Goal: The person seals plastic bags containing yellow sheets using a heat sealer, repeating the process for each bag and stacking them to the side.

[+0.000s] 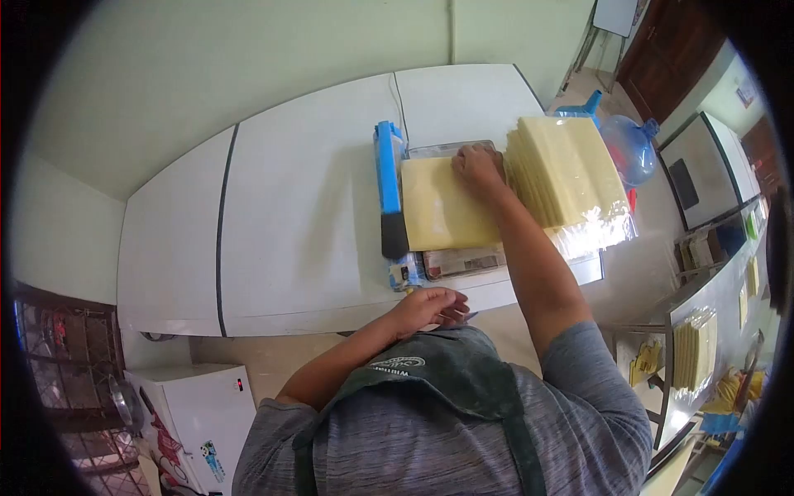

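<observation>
One yellow sheet lies flat, directly right of the blue bar, its left edge alongside the bar. Count of pieces in it: cannot tell. Beneath it, one grey flat-topped object shows past the sheet at the far and near edges.

Hands: two. Right hand is on the sheet at its far right corner, right of the blue bar, fingers curled; pinch or press, cannot tell. Left hand is apart from the sheet, nearer the body than the blue bar's near end, fingers loosely bent; whether it holds anything, cannot tell. The hands are well apart. The sheet lies between them and the bar's far end, mostly left of the right forearm.

Edges: the blue bar has one dark end piece, on the near side, not far from the near edge of the tabletop. Left of the bar, the white surface runs wide, crossed by one dark seam. Right of the bar, past the sheet, room is narrow: one stack of yellow sheets, count not readable, sits on clear plastic just beside the right hand. Farther right of the bar: one clear blue jug.
</observation>
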The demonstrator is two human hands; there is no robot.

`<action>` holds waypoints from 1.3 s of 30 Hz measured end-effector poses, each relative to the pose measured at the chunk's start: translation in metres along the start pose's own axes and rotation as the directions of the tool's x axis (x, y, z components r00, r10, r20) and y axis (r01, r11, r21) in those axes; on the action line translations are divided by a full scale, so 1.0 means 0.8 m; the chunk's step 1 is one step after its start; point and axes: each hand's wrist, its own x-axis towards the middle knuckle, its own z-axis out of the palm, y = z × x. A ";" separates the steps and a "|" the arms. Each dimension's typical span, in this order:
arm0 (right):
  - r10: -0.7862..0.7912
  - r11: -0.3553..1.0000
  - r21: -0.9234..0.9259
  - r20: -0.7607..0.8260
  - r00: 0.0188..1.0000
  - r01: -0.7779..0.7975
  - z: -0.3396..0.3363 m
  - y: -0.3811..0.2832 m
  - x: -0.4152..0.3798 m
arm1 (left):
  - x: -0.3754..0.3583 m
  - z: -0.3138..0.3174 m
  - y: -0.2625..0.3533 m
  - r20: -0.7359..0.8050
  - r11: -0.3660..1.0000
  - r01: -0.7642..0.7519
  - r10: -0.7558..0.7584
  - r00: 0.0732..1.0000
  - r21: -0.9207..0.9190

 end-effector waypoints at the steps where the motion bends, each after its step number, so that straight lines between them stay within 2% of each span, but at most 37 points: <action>1: 0.007 1.000 -0.001 0.004 1.000 -0.007 -0.006 0.003 -0.012 | 0.010 -0.006 -0.009 -0.023 0.974 0.018 -0.024 0.999 -0.226; 2: 0.036 0.998 -0.053 0.043 0.998 -0.034 -0.011 0.004 -0.029 | 0.016 -0.010 -0.022 -0.040 0.895 0.033 -0.057 0.998 -0.444; 4: 0.081 0.992 -0.108 0.087 0.993 -0.071 -0.006 0.015 -0.068 | 0.015 -0.009 -0.029 -0.054 0.869 0.038 -0.075 0.996 -0.494; 6: 0.097 0.992 0.067 0.133 0.986 -0.107 0.000 0.027 -0.103 | 0.016 -0.014 -0.033 -0.053 0.789 0.059 -0.116 0.992 -0.612; 7: 0.105 0.991 0.066 0.143 0.984 -0.115 -0.010 0.018 -0.122 | 0.013 -0.006 -0.035 -0.049 0.783 0.069 -0.125 0.991 -0.618; 9: 0.210 0.976 -0.007 0.270 0.940 -0.216 -0.049 -0.019 -0.146 | 0.000 0.015 -0.029 -0.311 0.766 -0.181 -0.026 0.950 -0.617; 11: 0.253 0.965 -0.020 0.328 0.910 -0.261 -0.048 -0.040 -0.155 | -0.008 0.012 -0.041 -0.360 0.728 -0.234 -0.019 0.933 -0.644; 12: 0.296 0.951 -0.036 0.378 0.877 -0.306 -0.045 -0.051 -0.153 | -0.017 0.008 -0.043 -0.453 0.750 -0.319 0.030 0.891 -0.579; 13: 0.276 0.950 0.029 0.389 0.879 -0.311 -0.036 -0.066 -0.150 | -0.030 0.002 -0.046 -0.535 0.769 -0.392 0.078 0.841 -0.504; 14: 0.264 0.942 0.091 0.393 0.881 -0.323 -0.023 -0.080 -0.146 | -0.047 -0.012 -0.051 -0.604 0.785 -0.409 0.056 0.795 -0.466; 15: 0.105 0.954 0.221 0.386 0.916 -0.203 -0.002 -0.081 -0.143 | -0.064 -0.021 -0.045 -0.697 0.809 -0.437 0.046 0.715 -0.394; 16: -0.098 0.910 0.414 0.226 0.969 -0.005 0.006 -0.083 -0.147 | -0.081 -0.033 -0.038 -0.777 0.831 -0.455 0.044 0.628 -0.321; 17: -0.084 0.891 0.455 0.173 0.981 -0.004 -0.026 -0.102 -0.151 | -0.099 -0.056 -0.040 -0.827 0.854 -0.455 0.055 0.559 -0.251; 18: -0.131 0.909 0.378 -0.135 0.982 0.173 -0.059 -0.104 -0.158 | -0.118 -0.085 -0.046 -0.871 0.874 -0.452 0.072 0.486 -0.180; 19: -0.202 0.914 0.243 -0.420 0.885 0.324 -0.083 -0.104 -0.164 | -0.133 -0.124 -0.054 -0.887 0.889 -0.438 0.090 0.453 -0.133; 20: -0.125 0.962 0.145 -0.523 0.843 0.233 -0.101 -0.089 -0.176 | -0.149 -0.163 -0.060 -0.903 0.901 -0.426 0.110 0.415 -0.086; 21: -0.067 0.989 0.060 -0.622 0.780 0.133 -0.119 -0.067 -0.190 | -0.165 -0.190 -0.060 -0.910 0.923 -0.382 0.111 0.399 -0.054; 22: 0.028 0.999 -0.008 -0.669 0.743 -0.046 -0.129 -0.051 -0.198 | -0.181 -0.216 -0.060 -0.919 0.941 -0.338 0.114 0.378 -0.023; 23: 0.112 0.973 -0.062 -0.720 0.685 -0.224 -0.140 -0.035 -0.206 | -0.197 -0.249 -0.069 -0.921 0.978 -0.142 0.192 0.339 0.152; 24: 0.119 0.963 -0.080 -0.728 0.675 -0.257 -0.142 -0.015 -0.219 | -0.209 -0.277 -0.074 -0.907 0.946 0.070 0.279 0.315 0.316; 25: 0.128 0.952 -0.097 -0.736 0.664 -0.291 -0.138 0.006 -0.232 | -0.219 -0.296 -0.065 -0.902 0.945 0.063 0.285 0.323 0.321; 27: 0.087 0.970 -0.097 -0.716 0.693 -0.222 -0.128 0.041 -0.252 | -0.233 -0.313 -0.053 -0.913 0.838 0.364 0.354 0.204 0.406; 28: 0.036 0.975 -0.127 -0.722 0.691 -0.183 -0.131 0.044 -0.255 | -0.236 -0.307 -0.045 -0.914 0.841 0.360 0.351 0.203 0.403; 30: 0.003 0.979 -0.141 -0.719 0.694 -0.150 -0.135 0.058 -0.258 | -0.244 -0.299 -0.025 -0.843 0.708 0.461 0.486 0.232 0.535; 31: -0.025 0.981 -0.150 -0.717 0.697 -0.120 -0.139 0.060 -0.257 | -0.245 -0.299 -0.018 -0.847 0.715 0.459 0.482 0.223 0.528; 33: -0.078 0.989 -0.139 -0.756 0.650 -0.043 -0.150 0.063 -0.249 | -0.248 -0.304 -0.005 -0.907 0.551 0.736 0.360 0.217 0.395; 34: -0.095 0.992 -0.129 -0.785 0.612 -0.012 -0.157 0.071 -0.240 | -0.241 -0.308 -0.008 -0.911 0.563 0.732 0.359 0.202 0.384; 36: -0.154 0.985 -0.170 -0.853 0.498 0.014 -0.176 0.069 -0.207 | -0.211 -0.313 -0.030 -0.706 0.235 0.833 0.667 0.237 0.501; 37: -0.139 0.990 -0.135 -0.894 0.426 0.040 -0.188 0.064 -0.187 | -0.188 -0.309 -0.045 -0.539 0.251 0.658 0.795 0.279 0.710; 38: -0.068 0.997 -0.045 -0.920 0.386 0.070 -0.197 0.067 -0.169 | -0.169 -0.298 -0.047 -0.469 0.165 0.618 0.802 0.369 0.768; 39: -0.155 0.987 -0.132 -0.922 0.354 0.089 -0.217 0.066 -0.149 | -0.156 -0.273 -0.039 -0.474 0.170 0.623 0.803 0.361 0.764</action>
